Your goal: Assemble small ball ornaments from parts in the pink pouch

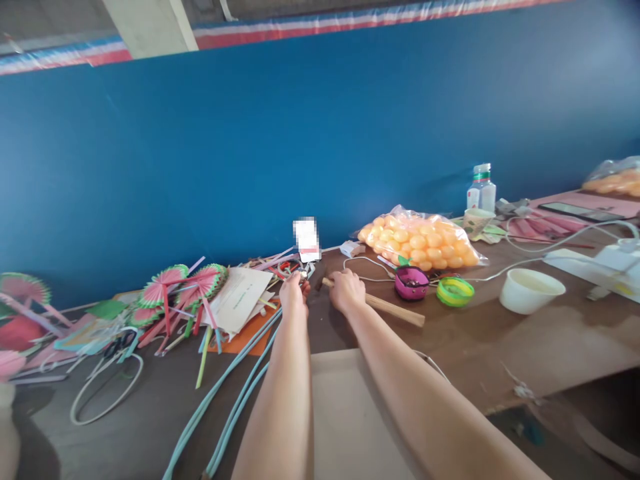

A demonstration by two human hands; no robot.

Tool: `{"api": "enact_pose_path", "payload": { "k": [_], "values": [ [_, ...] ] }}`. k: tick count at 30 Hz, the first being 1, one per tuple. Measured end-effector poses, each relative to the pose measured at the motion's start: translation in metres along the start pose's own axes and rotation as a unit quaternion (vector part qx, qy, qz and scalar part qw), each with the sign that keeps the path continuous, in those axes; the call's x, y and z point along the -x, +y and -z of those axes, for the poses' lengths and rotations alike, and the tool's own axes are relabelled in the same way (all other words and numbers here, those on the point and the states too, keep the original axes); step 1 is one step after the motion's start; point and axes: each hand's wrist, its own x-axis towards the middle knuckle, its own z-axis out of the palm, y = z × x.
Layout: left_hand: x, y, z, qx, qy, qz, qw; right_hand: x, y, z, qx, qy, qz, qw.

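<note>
My left hand (295,293) is closed in a pinch at the middle of the table, with a small shiny metal piece (303,274) at its fingertips, too small to name. Just to its right, my right hand (349,291) is wrapped over a hammer (397,311) near the head end. The hammer's wooden handle lies slanted on the table and sticks out to the right; its dark head is partly hidden between my hands. Light blue cords (233,380) run beside my left forearm. A grey-beige board (357,407) lies below my forearms.
Paper fans (167,290), papers (239,299) and scissors (120,343) clutter the left. A bag of orange balls (420,239), a purple case (411,283), a yellow-green ring (455,291), a white cup (531,291) and bottles (481,190) stand right. A blue wall (300,147) closes the back.
</note>
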Motion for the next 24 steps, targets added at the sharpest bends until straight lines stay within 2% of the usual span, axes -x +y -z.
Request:
{"api": "enact_pose_path", "payload": {
  "k": [10,13,15,16,18,21,24],
  "values": [
    [0.000,-0.003,0.001,0.012,-0.048,0.012,0.999,-0.004,0.002,-0.007,-0.002,-0.072,-0.031,0.997],
    [0.001,-0.003,0.001,0.010,-0.067,0.011,0.998,-0.005,0.003,-0.008,-0.038,-0.031,-0.027,0.998],
    [0.003,-0.002,0.000,0.003,-0.086,0.010,0.996,-0.008,0.003,-0.008,-0.133,0.023,-0.015,0.991],
    [0.004,-0.002,0.000,0.000,-0.098,0.011,0.995,-0.009,0.002,-0.007,-0.201,0.042,-0.007,0.979],
    [0.007,-0.001,0.000,-0.004,-0.123,0.011,0.992,-0.013,0.001,-0.006,-0.354,0.041,-0.003,0.934],
    [0.012,0.001,-0.001,-0.006,-0.164,0.012,0.986,-0.016,-0.002,-0.006,-0.538,-0.021,-0.038,0.842],
    [0.015,0.002,-0.001,-0.008,-0.205,0.007,0.979,-0.017,-0.003,-0.008,-0.634,-0.061,-0.065,0.768]
  ]
}}
